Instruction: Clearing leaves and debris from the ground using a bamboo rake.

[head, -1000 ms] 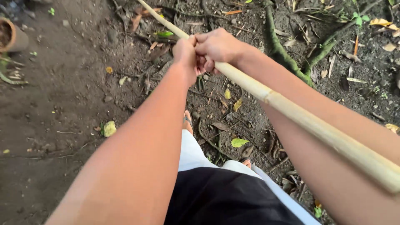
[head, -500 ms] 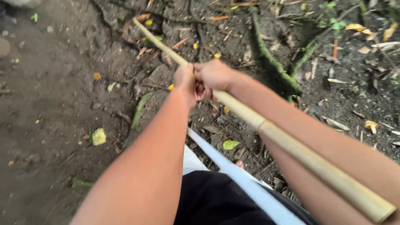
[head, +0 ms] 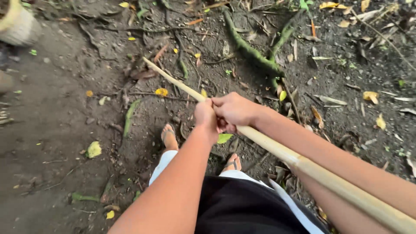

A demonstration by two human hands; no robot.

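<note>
1. Comparing w/ the earlier frames: the far tip of the bamboo pole (head: 277, 149) now sits lower and nearer the middle of the view, on bare dirt by dry leaves; before, it ran up to the top edge; a pale pot (head: 17, 27) has come back into the top-left corner; both sandalled feet show now, where only a toe showed before.
2. Judging from that: head and pole have both shifted; the pole looks drawn back or swung toward the person, both hands unchanged on it.
3. Left hand (head: 206, 118): grip closed round the pole, thumb on top; sits just ahead of the right.
4. Right hand (head: 234, 112): grip wrapped over the pole, touching the left hand; fingers curled under.
5. Pole's long axis: diagonal, upper left to lower right; thin tip points up-left, away from the person, near the ground (head: 56, 130); thick end leaves the frame bottom right, beside the right forearm.
6. Right of the hands: a mossy green root (head: 253, 54), well apart from the pole.
</note>
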